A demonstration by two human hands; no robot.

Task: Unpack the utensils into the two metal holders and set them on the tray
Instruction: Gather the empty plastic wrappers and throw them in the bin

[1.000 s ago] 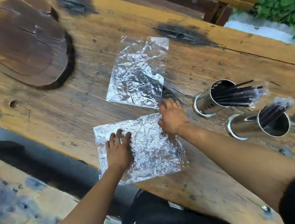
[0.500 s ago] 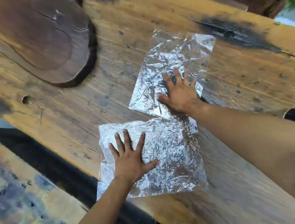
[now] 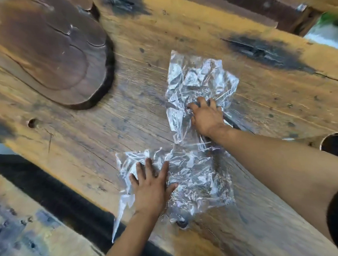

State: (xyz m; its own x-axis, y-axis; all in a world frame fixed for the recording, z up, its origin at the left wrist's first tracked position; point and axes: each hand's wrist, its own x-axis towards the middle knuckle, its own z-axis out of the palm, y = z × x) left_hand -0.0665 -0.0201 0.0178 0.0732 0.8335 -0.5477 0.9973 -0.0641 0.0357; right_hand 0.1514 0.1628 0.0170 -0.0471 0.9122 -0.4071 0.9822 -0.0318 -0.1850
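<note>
— What's biggest in view?

— The table, rough yellow-brown planks with black scorch marks. I note a dark wooden tray, a bark-edged slab, lying flat on the far left part of it and running out of the picture.

— The holders?

— Only one metal holder shows, a dark round mouth cut off by the right edge, close beside the right forearm. I can't make out any utensils from here.

— Then what are the hands on?

— Two crumpled clear wrappers. The farther wrapper lies mid-table, right of the tray and well apart from it. The nearer wrapper sits at the table's near edge, its left corner hanging over the side. Their edges look to meet or overlap between the hands; I can't tell which.

— Right hand?

— The right hand has its fingers curled into the near end of the farther wrapper, bunching the film under them. It has a hold.

— Left?

— The left hand lies flat on the nearer wrapper, fingers straight and spread, thumb out to the right. It presses, it grips nothing.
</note>
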